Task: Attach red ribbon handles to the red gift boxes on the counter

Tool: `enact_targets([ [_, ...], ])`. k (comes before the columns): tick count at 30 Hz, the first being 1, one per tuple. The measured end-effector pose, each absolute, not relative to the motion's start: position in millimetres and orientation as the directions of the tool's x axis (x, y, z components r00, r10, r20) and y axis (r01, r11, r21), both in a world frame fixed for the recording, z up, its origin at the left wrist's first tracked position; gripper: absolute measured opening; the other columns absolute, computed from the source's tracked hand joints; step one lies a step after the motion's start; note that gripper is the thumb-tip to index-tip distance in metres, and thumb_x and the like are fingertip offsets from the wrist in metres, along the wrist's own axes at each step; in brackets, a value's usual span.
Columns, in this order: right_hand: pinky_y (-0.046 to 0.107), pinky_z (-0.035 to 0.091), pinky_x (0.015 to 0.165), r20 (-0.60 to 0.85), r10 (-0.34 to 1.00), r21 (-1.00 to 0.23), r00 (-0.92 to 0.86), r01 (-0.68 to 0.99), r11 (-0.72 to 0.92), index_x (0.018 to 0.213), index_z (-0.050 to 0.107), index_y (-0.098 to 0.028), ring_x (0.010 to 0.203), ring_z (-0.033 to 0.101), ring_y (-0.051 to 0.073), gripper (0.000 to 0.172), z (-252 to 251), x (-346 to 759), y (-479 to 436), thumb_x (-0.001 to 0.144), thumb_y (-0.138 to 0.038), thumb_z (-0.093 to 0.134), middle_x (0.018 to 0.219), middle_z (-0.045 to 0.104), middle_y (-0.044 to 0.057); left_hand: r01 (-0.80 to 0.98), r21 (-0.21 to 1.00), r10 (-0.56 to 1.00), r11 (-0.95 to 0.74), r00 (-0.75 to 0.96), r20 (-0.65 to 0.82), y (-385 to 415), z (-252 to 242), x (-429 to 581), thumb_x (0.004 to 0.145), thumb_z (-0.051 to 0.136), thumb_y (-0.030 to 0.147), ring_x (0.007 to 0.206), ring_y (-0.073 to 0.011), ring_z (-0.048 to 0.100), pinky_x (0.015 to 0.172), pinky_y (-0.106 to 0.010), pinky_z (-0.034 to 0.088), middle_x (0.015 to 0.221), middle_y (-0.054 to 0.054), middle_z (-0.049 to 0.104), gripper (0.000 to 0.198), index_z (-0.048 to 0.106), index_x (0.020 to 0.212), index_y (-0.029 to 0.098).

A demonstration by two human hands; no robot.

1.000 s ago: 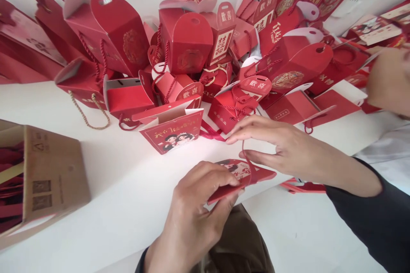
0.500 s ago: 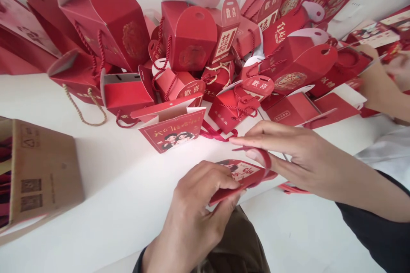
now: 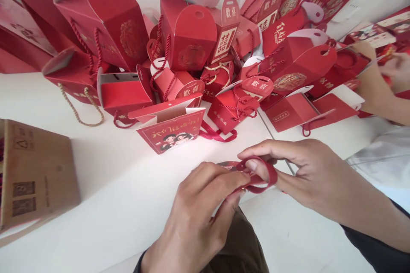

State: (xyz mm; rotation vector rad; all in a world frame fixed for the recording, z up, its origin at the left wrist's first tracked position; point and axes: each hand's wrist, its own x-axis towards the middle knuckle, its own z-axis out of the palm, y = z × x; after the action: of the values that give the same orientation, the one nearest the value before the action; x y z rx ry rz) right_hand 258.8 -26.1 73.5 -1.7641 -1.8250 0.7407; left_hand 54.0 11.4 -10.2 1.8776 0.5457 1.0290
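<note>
My left hand [image 3: 198, 213] pinches a flat red paper gift bag [image 3: 229, 165] at the near edge of the white table [image 3: 128, 187]; the hand covers most of the bag. My right hand [image 3: 297, 170] is closed on the bag's red ribbon handle [image 3: 269, 175], which loops around its thumb. The two hands meet just in front of me. A printed red bag with a cartoon couple [image 3: 171, 130] stands a little beyond them.
A big heap of red gift boxes and bags [image 3: 198, 51] with cord handles fills the back of the table. A brown cardboard box [image 3: 35, 175] sits at the left edge. Another person's hands [image 3: 384, 81] work at the far right.
My right hand has drawn in toward my left and hooked the ribbon handle round its thumb. The flat bag has slid back under my left hand. The view shifted slightly.
</note>
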Motion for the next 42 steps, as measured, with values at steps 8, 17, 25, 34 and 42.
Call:
enact_targets([
  [8, 0.015, 0.06, 0.052, -0.03, 1.0, -0.688, -0.003, 0.725, -0.018, 0.098, 0.078, -0.032, 0.066, 0.075, 0.014, 0.008, 74.3, 253.6, -31.8, 0.097, -0.031, 0.07, 0.085, 0.081, -0.007, -0.004, 0.864, 0.73, -0.504, 0.532, 0.428, 8.8, -8.1, 53.1, 0.096, 0.068, 0.007, 0.093, -0.0128, 0.069, 0.082, -0.021, 0.058, 0.102, -0.005, 0.07, 0.02, 0.068, 0.111, 0.02],
  [17, 0.017, 0.054, 0.049, -0.007, 0.999, -0.669, -0.031, 0.743, 0.018, 0.097, 0.077, -0.031, 0.065, 0.073, 0.013, 0.012, 73.0, 253.1, -35.1, 0.097, -0.026, 0.066, 0.085, 0.081, -0.006, 0.018, 0.883, 0.754, -0.469, 0.529, 0.39, 3.6, -9.4, 52.6, 0.096, 0.065, 0.006, 0.096, -0.0113, 0.071, 0.088, -0.02, 0.059, 0.105, -0.002, 0.071, 0.025, 0.066, 0.116, 0.023],
  [25, 0.018, 0.06, 0.065, 0.061, 0.997, -0.629, -0.051, 0.773, 0.079, 0.104, 0.071, -0.035, 0.074, 0.076, 0.012, 0.016, 76.3, 249.3, -36.3, 0.102, -0.023, 0.059, 0.093, 0.08, -0.01, 0.022, 0.894, 0.779, -0.448, 0.5, 0.378, 2.1, -11.0, 51.0, 0.095, 0.068, 0.007, 0.092, -0.0098, 0.07, 0.081, -0.016, 0.058, 0.102, -0.002, 0.07, 0.02, 0.066, 0.108, 0.022],
  [34, 0.015, 0.057, 0.064, 0.059, 0.993, -0.687, -0.099, 0.718, 0.112, 0.11, 0.069, -0.034, 0.077, 0.074, 0.01, 0.012, 68.8, 247.8, -41.7, 0.104, -0.026, 0.062, 0.097, 0.076, -0.007, -0.058, 0.879, 0.754, -0.472, 0.49, 0.438, 4.8, -10.8, 54.2, 0.093, 0.067, 0.001, 0.095, -0.0108, 0.069, 0.084, -0.018, 0.057, 0.099, -0.004, 0.071, 0.018, 0.07, 0.103, 0.015],
  [42, 0.019, 0.056, 0.071, -0.071, 0.996, -0.764, -0.06, 0.645, -0.016, 0.107, 0.073, -0.035, 0.077, 0.071, 0.012, 0.007, 71.6, 250.2, -43.4, 0.102, -0.036, 0.068, 0.092, 0.075, -0.006, -0.102, 0.818, 0.698, -0.565, 0.47, 0.541, 6.5, -15.5, 53.6, 0.092, 0.067, -0.002, 0.093, -0.0143, 0.067, 0.085, -0.026, 0.058, 0.096, -0.007, 0.071, 0.018, 0.071, 0.104, 0.009],
])
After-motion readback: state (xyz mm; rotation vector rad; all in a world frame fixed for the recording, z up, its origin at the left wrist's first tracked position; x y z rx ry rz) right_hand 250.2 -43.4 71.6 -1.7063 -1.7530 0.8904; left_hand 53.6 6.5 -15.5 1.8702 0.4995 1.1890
